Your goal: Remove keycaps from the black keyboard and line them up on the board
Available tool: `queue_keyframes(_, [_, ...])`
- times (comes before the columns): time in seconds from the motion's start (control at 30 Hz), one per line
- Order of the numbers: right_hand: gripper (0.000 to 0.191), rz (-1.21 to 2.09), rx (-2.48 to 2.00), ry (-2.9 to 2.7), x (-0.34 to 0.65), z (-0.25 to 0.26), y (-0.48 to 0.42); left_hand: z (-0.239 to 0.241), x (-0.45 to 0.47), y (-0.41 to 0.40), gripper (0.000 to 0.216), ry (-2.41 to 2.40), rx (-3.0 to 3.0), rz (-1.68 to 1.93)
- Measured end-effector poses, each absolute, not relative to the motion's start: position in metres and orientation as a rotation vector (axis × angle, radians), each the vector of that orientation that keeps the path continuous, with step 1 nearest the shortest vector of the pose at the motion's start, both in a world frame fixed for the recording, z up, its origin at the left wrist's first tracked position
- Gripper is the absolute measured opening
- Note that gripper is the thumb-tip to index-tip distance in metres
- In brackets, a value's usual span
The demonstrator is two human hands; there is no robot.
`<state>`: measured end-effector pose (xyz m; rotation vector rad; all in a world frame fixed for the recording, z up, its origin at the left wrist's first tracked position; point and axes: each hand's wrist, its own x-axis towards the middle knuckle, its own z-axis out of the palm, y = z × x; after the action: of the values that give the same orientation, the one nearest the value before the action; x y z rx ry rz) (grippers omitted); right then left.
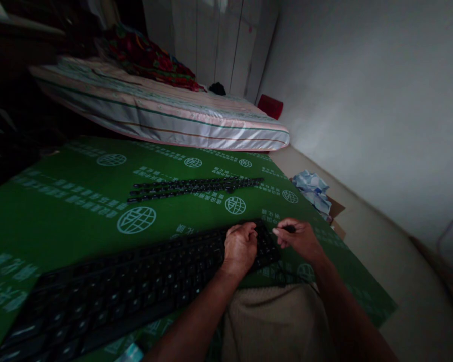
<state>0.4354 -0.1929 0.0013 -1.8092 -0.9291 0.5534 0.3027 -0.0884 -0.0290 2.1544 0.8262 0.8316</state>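
A long black keyboard (136,281) lies at a slant on the green printed board, its near left end closest to me. My left hand (241,244) is closed over the keyboard's right part, in front of the number keys; whatever its fingers hold is hidden. Just past the right end, my right hand (296,236) is closed in a pinch, with a small dark thing or shadow between its fingers that I cannot make out. A thin black cable (296,276) runs below the right wrist. Beyond the keyboard lie several black, knobbly strips (189,187) in rows.
The green board (79,191) spreads under everything. A bed (196,120) with a red patterned blanket (154,60) stands behind it. Crumpled light-blue packaging (312,188) and cardboard sit on the floor at right, near a white wall (370,90). Brown cloth (272,322) covers my lap.
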Motion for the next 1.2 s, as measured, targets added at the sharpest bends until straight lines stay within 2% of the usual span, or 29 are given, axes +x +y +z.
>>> queue_keyframes(0.47, [0.035,0.548,-1.974,-1.027,0.428,0.005,-0.185,-0.028,0.304,-0.088,0.024,0.818,2.165,0.773])
queue_keyframes(1.2, [0.027,0.617,-2.033,-1.080,0.434,-0.005,-0.173,-0.034,0.307,-0.088,0.022,0.834,2.221,0.768])
